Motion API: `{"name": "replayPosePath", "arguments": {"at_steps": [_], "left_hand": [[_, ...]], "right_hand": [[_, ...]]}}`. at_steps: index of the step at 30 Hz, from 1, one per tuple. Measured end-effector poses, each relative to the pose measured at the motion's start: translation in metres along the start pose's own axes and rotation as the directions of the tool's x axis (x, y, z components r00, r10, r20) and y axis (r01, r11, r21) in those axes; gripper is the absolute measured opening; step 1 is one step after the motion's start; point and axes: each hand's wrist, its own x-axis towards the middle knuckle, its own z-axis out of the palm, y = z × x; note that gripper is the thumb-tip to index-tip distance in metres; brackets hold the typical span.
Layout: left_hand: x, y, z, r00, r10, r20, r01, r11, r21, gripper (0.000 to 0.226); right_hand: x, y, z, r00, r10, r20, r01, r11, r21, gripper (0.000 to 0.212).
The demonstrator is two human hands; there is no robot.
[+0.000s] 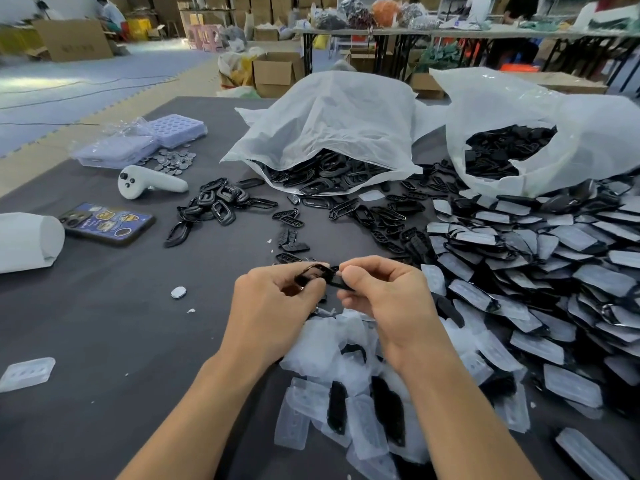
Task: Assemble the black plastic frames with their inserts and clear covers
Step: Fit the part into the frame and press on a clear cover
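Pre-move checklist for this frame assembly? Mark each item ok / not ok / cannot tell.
1. Grip of left hand on the black frame: ok, fingers curl round it.
2. Grip of right hand on the black piece at the frame's end: ok, pinched.
3. Piece fully seated in the frame: cannot tell, fingers hide the joint.
4. Next clear covers close by: ok, a pile lies on the table right under the hands.
5. More frames in supply: ok, the open bag spills them onto the table.
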Motion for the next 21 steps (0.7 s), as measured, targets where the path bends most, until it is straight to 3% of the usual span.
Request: {"name": "replayPosePath", "arguments": {"at_steps": [4, 8, 11, 14, 18, 21], "left_hand": [[0.004, -0.001, -0.002, 0.999, 0.025, 0.027, -0.026, 0.999, 0.043, 0.037], [0.008, -0.003, -0.004, 0.990, -0.123, 0.068, 0.127, 0.990, -0.061, 0.014], [0.010, -0.002, -0.005, 0.965, -0.202, 0.168, 0.238, 0.943, -0.235, 0.025], [0.011, 0.002, -0.006, 0.943, -0.220, 0.249, 0.300, 0.886, -0.353, 0.019], [0.010, 0.000, -0.004, 0.936, -0.222, 0.273, 0.295, 0.917, -0.267, 0.021], [0.008, 0.002, -0.003, 0.942, -0.148, 0.301, 0.205, 0.965, -0.166, 0.018]], "right_hand": [[0.001, -0.003, -0.006, 0.997, 0.026, 0.078, -0.027, 1.000, 0.010, 0.025], [-0.003, -0.003, -0.009, 0.987, -0.016, 0.160, 0.024, 0.999, -0.047, 0.023], [-0.004, -0.004, -0.007, 0.992, -0.032, 0.124, 0.039, 0.998, -0.056, 0.023], [-0.002, -0.005, -0.005, 0.999, -0.002, 0.047, 0.001, 0.999, 0.037, 0.033], [-0.002, -0.003, -0.006, 0.997, -0.072, 0.023, 0.073, 0.996, -0.051, 0.030], [-0.004, 0.000, -0.003, 0.992, -0.119, 0.047, 0.126, 0.977, -0.173, 0.021]]}}
